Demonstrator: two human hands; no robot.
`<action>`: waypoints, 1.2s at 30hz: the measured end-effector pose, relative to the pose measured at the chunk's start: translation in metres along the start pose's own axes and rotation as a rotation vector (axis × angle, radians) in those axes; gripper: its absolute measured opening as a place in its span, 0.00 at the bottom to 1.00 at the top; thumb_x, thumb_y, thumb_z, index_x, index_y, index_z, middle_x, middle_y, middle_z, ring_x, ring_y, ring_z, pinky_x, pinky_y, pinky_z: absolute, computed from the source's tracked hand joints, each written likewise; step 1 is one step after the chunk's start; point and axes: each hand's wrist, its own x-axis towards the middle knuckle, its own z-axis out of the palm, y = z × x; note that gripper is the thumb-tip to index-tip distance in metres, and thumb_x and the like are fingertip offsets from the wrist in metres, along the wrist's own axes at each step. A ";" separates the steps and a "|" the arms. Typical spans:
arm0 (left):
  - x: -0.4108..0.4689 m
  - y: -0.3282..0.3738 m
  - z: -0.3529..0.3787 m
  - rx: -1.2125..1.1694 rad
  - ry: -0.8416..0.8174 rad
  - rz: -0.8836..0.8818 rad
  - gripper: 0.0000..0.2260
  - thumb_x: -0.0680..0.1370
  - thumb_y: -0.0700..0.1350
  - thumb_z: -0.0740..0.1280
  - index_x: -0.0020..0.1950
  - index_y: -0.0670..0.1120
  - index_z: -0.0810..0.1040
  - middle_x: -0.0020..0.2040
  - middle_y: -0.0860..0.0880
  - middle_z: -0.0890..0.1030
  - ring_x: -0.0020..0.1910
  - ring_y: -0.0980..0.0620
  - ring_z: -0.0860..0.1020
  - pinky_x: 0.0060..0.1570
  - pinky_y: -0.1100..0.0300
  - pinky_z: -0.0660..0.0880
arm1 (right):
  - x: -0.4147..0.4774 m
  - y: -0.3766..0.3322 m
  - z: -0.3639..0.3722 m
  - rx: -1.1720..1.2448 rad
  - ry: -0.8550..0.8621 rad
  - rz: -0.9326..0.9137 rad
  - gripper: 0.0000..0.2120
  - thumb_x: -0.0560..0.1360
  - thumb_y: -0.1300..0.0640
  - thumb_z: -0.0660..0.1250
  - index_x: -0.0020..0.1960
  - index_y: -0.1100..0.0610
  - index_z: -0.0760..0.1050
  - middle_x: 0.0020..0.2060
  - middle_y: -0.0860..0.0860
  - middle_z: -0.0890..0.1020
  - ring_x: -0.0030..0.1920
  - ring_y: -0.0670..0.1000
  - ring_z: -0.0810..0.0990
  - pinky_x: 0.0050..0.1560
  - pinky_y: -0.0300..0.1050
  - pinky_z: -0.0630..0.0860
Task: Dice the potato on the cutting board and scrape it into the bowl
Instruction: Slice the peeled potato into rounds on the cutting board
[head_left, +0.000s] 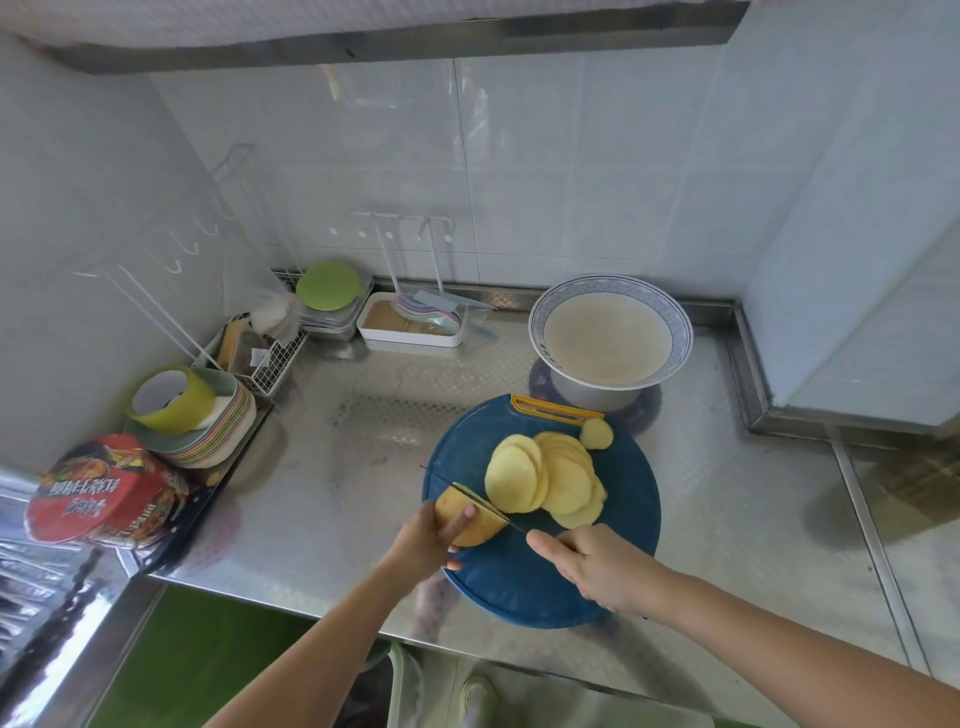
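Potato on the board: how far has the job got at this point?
Done: a fan of round slices lies on the blue cutting board. In hand: the left hand holds the uncut potato end while the right hand presses the knife into it. Left: dicing the slices and scraping them into the bowl, which shows only cloudy liquid.

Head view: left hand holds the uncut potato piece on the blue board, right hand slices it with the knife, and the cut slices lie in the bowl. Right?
One error: the head view shows the slices fanned on the cutting board beside the knife, not in the bowl, which holds only cloudy liquid. The rest is right.
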 end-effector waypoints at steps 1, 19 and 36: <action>0.000 0.000 -0.002 -0.007 -0.011 -0.002 0.22 0.77 0.51 0.66 0.62 0.38 0.67 0.55 0.39 0.73 0.45 0.46 0.78 0.41 0.50 0.81 | 0.001 0.001 0.001 -0.034 0.005 -0.012 0.29 0.76 0.30 0.53 0.32 0.54 0.58 0.25 0.46 0.61 0.23 0.44 0.61 0.29 0.39 0.60; 0.006 0.003 -0.008 -0.237 -0.140 -0.085 0.06 0.82 0.34 0.55 0.51 0.45 0.65 0.46 0.48 0.72 0.37 0.50 0.73 0.27 0.58 0.78 | -0.001 -0.003 0.002 -0.101 0.000 -0.041 0.29 0.76 0.30 0.50 0.31 0.54 0.58 0.25 0.46 0.62 0.26 0.44 0.62 0.34 0.41 0.61; 0.004 0.002 -0.010 -0.004 -0.091 0.087 0.09 0.82 0.43 0.60 0.60 0.41 0.67 0.58 0.37 0.76 0.44 0.48 0.79 0.41 0.53 0.81 | -0.001 -0.008 0.003 -0.044 -0.037 0.032 0.29 0.72 0.28 0.49 0.31 0.54 0.57 0.24 0.47 0.61 0.23 0.44 0.60 0.31 0.41 0.61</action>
